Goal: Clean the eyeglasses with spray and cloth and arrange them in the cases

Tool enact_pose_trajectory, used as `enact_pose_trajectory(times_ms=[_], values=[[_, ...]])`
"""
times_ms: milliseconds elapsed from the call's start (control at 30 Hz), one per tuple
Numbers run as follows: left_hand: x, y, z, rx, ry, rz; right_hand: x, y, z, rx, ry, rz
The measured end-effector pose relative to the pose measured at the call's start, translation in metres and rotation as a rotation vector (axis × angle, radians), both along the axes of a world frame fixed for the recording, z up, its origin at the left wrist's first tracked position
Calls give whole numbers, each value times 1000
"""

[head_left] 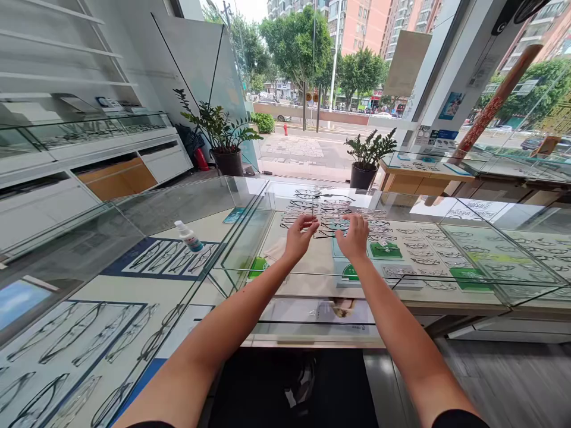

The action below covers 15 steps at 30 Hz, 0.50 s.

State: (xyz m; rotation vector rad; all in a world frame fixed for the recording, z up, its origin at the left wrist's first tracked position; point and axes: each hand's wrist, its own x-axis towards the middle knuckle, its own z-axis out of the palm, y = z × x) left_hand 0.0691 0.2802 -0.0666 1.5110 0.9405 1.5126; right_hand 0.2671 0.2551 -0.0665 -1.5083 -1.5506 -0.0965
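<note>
Both arms reach forward over a glass display counter. My left hand has its fingers curled near the rows of eyeglasses on the glass top; whether it pinches a thin frame is too small to tell. To its right, my right hand has its thumb and fingers apart, beside a dark pair of glasses lying between the hands. It may touch the end of that pair, but the contact is unclear. A pale cloth lies left of my left wrist.
A white-capped spray bottle stands on the left counter glass. Green cards and more glasses lie in the case at right. Glass edges cross below my forearms. Potted plants stand beyond the counter.
</note>
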Motion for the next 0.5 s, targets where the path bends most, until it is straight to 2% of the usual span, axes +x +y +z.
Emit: enact_pose_trajectory(times_ms=[200, 333, 500], values=[[-3, 0, 7, 46, -49, 30, -2, 2, -4, -39, -40, 23], [-4, -1, 8, 44, 20, 1, -5, -5, 3, -51, -62, 56], [-5, -6, 11, 74, 76, -32, -18, -21, 18, 56, -47, 348]])
